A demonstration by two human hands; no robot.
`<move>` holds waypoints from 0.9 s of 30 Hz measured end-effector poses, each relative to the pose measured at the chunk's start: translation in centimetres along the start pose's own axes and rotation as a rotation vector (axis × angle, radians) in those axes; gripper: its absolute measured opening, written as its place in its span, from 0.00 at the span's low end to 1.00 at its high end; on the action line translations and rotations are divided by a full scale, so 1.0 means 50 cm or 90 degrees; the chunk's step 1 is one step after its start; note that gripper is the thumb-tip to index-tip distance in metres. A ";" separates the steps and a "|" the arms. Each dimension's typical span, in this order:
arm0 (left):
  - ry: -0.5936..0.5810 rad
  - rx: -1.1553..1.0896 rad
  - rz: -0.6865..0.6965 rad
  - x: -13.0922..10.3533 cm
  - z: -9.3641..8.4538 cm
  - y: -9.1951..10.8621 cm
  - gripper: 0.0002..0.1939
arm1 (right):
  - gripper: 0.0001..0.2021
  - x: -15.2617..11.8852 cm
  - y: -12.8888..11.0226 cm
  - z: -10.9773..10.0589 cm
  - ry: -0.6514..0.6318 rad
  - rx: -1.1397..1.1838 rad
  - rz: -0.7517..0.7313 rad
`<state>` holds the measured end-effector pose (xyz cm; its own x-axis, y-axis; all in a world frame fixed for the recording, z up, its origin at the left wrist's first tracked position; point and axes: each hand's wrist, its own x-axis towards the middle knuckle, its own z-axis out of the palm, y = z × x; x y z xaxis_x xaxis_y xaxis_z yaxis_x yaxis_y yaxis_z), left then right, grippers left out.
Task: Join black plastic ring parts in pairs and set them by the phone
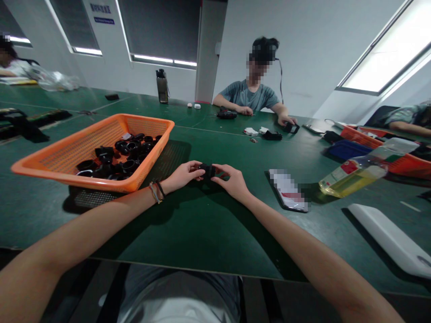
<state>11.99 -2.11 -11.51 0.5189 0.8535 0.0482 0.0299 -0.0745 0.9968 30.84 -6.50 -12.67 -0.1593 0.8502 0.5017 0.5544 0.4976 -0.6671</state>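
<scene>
A small black plastic part (208, 171) is held between both hands just above the green table (215, 229). My left hand (184, 176) pinches its left side with thumb and fingers. On the opposite side, my right hand (233, 180) grips it with thumb and forefinger. The fingers cover much of the part, so its exact shape cannot be made out. Left of my hands stands an orange plastic basket (43, 164), holding several black ring-shaped parts (129, 166) in a loose heap.
To the right lie a phone (288, 190), a tilted bottle of yellow liquid (352, 177) and a long white case (387, 237). Across the table a person (256, 94) handles a black part. A dark bottle (162, 86) and a power tool (226, 113) are farther back.
</scene>
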 end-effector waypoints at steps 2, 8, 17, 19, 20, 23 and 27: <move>0.002 -0.007 -0.005 0.000 0.001 0.001 0.14 | 0.18 0.000 0.002 0.001 0.000 0.004 0.002; 0.007 -0.019 -0.013 -0.002 0.001 0.002 0.14 | 0.21 0.000 0.001 -0.002 -0.012 0.020 -0.004; 0.014 -0.026 -0.027 -0.002 0.004 0.004 0.11 | 0.21 0.000 -0.002 -0.002 -0.003 -0.015 -0.014; 0.012 -0.022 -0.026 -0.002 0.004 0.004 0.12 | 0.21 -0.001 -0.006 -0.002 0.013 -0.015 -0.014; 0.010 -0.019 -0.024 -0.003 0.004 0.003 0.12 | 0.20 -0.002 -0.008 -0.002 0.021 -0.014 -0.013; 0.005 -0.009 -0.018 -0.002 0.003 0.002 0.12 | 0.17 -0.004 -0.015 -0.003 0.034 -0.013 -0.006; -0.001 0.005 -0.010 -0.001 0.000 0.002 0.13 | 0.15 -0.004 -0.018 -0.005 0.032 -0.008 0.001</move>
<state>11.97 -2.16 -11.42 0.5197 0.8537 0.0325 0.0445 -0.0650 0.9969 30.56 -7.16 -12.04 -0.1176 0.8409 0.5282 0.5651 0.4941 -0.6607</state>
